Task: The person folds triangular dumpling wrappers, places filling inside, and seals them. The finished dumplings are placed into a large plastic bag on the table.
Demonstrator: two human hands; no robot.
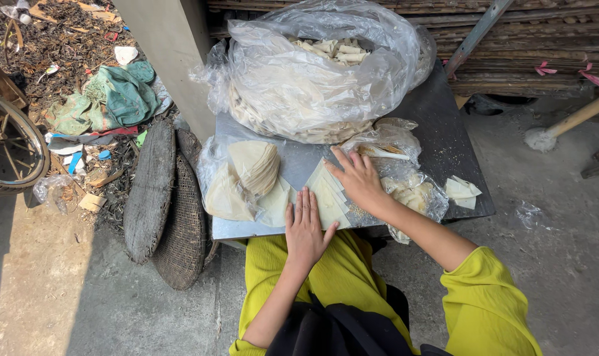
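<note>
My left hand (306, 227) lies flat, fingers together, on the near edge of a grey metal table (438, 132), touching a fanned row of pale triangular dough sheets (322, 191). My right hand (357, 177) is spread open, pressing on the same sheets from the right. To the left sit stacks of folded pale sheets (253, 168) on clear plastic. I wear yellow sleeves.
A big clear plastic bag (313, 72) full of round pale sheets fills the back of the table. Smaller bags (411, 191) and a few loose triangles (462, 191) lie at right. Woven baskets (171, 204) lean at the left. A wheel (9, 148) and rubbish lie beyond.
</note>
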